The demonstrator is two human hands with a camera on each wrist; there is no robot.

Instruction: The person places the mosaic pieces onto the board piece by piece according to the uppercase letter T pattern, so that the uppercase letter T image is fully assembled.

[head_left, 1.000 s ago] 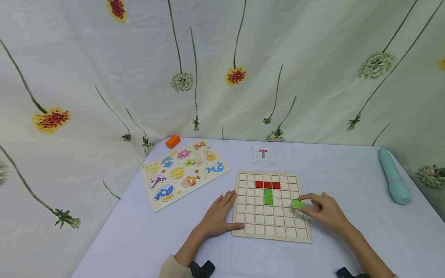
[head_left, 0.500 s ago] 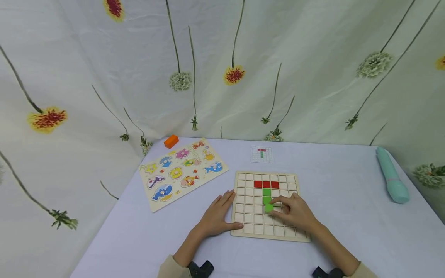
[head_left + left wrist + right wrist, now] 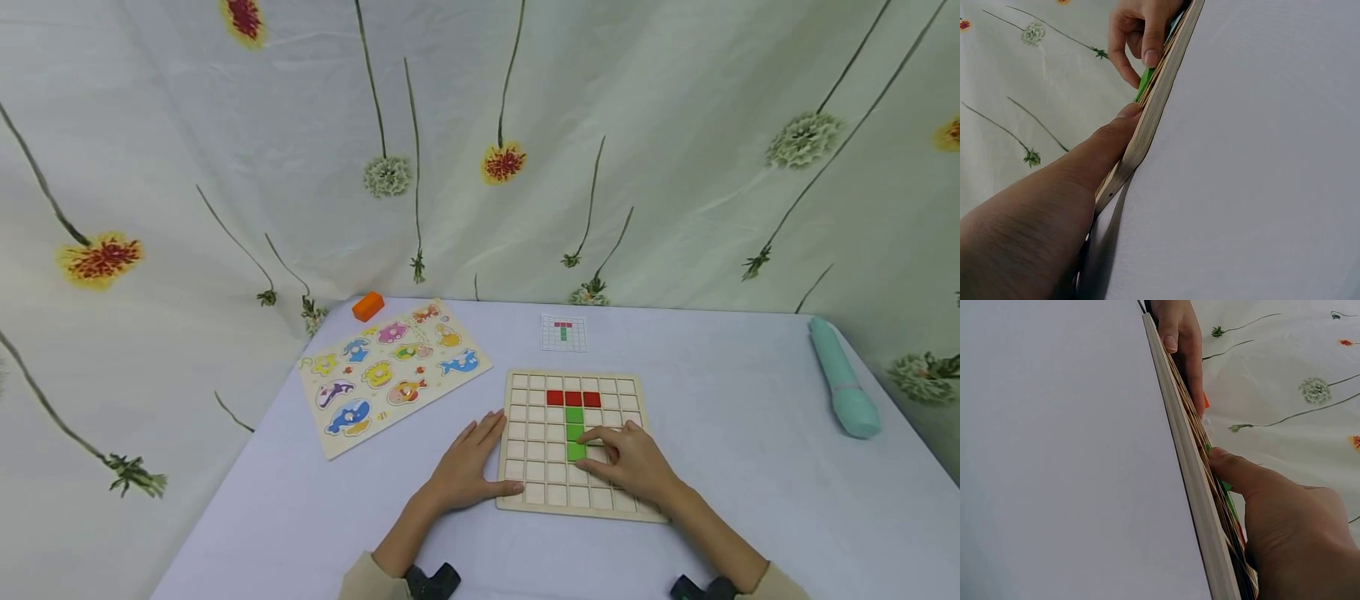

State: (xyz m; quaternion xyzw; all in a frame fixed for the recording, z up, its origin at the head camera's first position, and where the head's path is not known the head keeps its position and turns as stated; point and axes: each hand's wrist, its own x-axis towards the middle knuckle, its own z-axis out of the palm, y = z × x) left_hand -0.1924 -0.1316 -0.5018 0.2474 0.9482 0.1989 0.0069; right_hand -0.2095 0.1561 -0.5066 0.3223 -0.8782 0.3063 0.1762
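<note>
A wooden grid board lies flat on the white table. Three red tiles form a row near its top, and a column of green tiles runs down from the middle one. My right hand pinches the lowest green tile between thumb and index finger, at the cell below the other green ones. In the left wrist view a green edge shows under those fingertips. My left hand rests along the board's left edge, fingers extended, its thumb lying on the lower left corner.
Behind the board lies a small printed card with a red and green T on a grid. A sea-animal peg puzzle is at the left, an orange block behind it. A teal wrapped bundle lies far right.
My right hand has carried the green tile leftward from the board's right edge to the column, where it now lies in line below the other green tiles. The left hand stays at the board's edge.
</note>
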